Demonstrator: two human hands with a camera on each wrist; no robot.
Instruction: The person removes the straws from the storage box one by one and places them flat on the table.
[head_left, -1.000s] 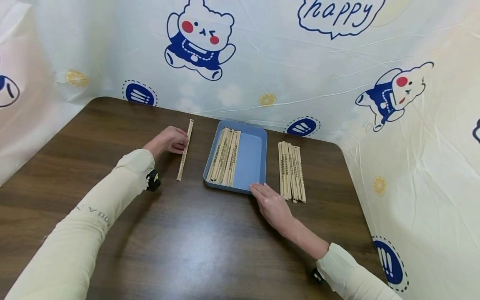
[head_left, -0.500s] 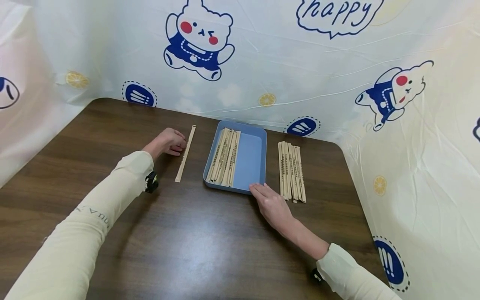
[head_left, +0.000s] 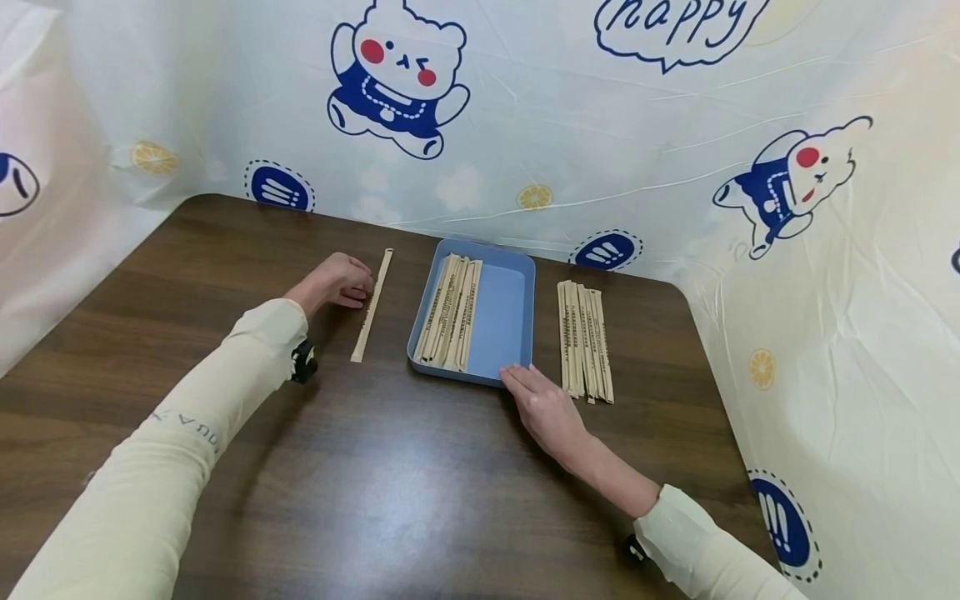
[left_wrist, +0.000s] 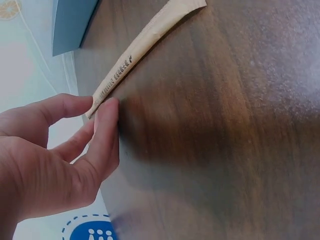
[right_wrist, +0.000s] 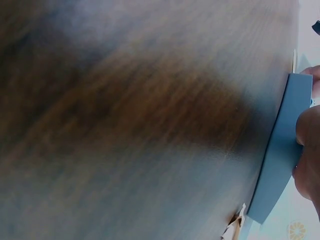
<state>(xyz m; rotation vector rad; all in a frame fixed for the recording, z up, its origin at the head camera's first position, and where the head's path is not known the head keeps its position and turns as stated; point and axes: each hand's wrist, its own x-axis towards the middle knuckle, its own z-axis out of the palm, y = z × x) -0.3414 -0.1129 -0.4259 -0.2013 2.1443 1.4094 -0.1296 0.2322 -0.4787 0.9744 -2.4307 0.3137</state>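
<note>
In the head view a paper-wrapped straw lies on the dark wooden table, left of a blue tray. My left hand is right beside this straw, fingers loosely bent. From the left wrist, the straw runs away past my thumb and fingertips, with a gap between them. Several more wrapped straws lie side by side in the tray's left half. At the tray's near right corner my right hand holds the rim, its fingers against the wall in the right wrist view.
A row of several wrapped straws lies on the table right of the tray. The table ends at a patterned cloth backdrop behind and on the right.
My left hand has let the straw down onto the table and drawn slightly left off it. The right hand and tray have stayed in place.
</note>
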